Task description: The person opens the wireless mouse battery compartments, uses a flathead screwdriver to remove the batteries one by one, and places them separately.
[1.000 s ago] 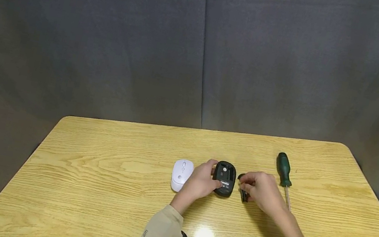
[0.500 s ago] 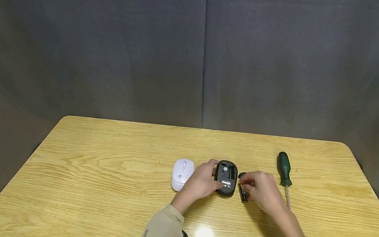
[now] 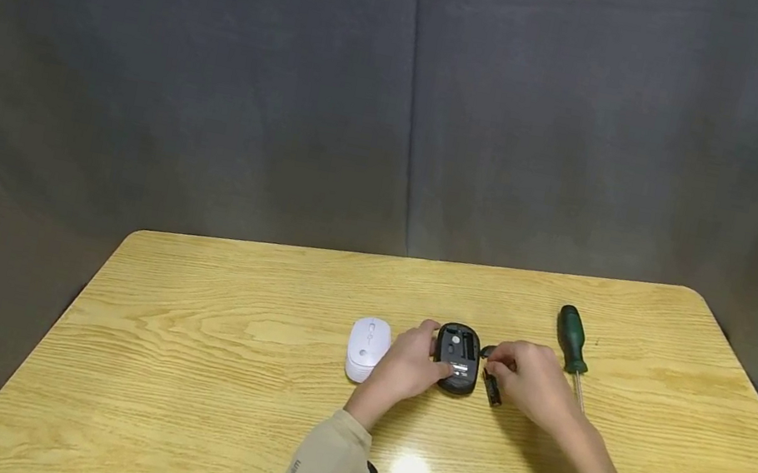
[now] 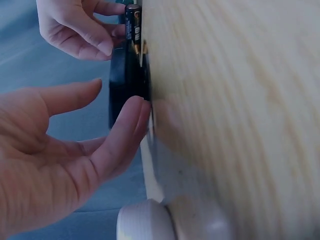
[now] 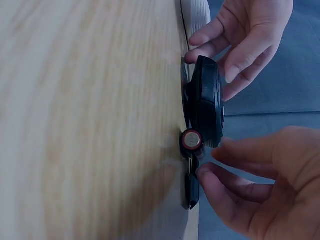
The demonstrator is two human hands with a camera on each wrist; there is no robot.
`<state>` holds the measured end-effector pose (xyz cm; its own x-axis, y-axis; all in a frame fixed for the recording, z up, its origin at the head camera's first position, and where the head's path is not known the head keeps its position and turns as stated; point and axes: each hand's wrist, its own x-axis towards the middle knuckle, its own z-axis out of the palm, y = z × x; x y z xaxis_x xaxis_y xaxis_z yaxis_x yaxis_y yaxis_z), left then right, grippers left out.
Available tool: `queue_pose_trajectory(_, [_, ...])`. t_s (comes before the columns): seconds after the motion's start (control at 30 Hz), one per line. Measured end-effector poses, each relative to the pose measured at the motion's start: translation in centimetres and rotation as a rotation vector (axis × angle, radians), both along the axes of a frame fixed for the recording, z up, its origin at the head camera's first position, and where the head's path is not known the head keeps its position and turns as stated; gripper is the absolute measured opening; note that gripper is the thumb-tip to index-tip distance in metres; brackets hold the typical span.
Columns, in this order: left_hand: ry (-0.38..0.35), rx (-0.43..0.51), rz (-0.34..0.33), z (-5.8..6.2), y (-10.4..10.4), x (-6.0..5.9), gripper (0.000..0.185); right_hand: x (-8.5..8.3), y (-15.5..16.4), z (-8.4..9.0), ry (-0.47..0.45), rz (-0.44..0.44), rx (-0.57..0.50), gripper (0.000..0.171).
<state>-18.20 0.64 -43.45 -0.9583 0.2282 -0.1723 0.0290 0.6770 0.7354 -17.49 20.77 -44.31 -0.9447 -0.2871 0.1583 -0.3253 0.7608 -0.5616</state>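
Note:
In the head view a black computer mouse (image 3: 456, 352) lies upside down, its battery compartment uncovered. My left hand (image 3: 410, 365) holds it from the left side, thumb toward the near end and fingers at the far end. Just right of the mouse, my right hand (image 3: 530, 382) is bent over a dark AA battery (image 3: 492, 388), which lies on the table. A thin black piece like a battery cover (image 5: 191, 187) lies beside the battery in the right wrist view. The right fingertips (image 5: 202, 172) are right at these two; I cannot tell whether they pinch the battery.
A white computer mouse (image 3: 368, 345) stands right side up, left of my left hand. Beyond my right hand lies a screwdriver (image 3: 570, 338) with a dark green handle, its metal shaft partly hidden by that hand. A dark grey curtain (image 3: 299, 87) hangs behind the wooden table (image 3: 215, 343).
The black mouse and my left hand have shifted slightly right, toward the battery. My right fingers have eased back, so more of the battery shows.

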Motion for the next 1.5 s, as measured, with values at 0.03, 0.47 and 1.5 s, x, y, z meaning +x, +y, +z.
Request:
queue_pose_trajectory(0.03, [0.002,-0.013,0.004,0.1,0.0,0.0,0.063,0.1,0.1,0.1,0.012,0.000,-0.005,0.008])
queue_pose_trajectory(0.47, [0.080,-0.037,0.007,1.9,-1.0,1.1,0.055,0.7,0.6,1.2,0.056,-0.047,-0.093,0.014])
queue_pose_trajectory(1.5, [0.171,-0.148,-0.112,0.9,-9.3,0.9,0.072,-0.3,-6.8,2.1,-0.052,0.119,-0.193,0.063])
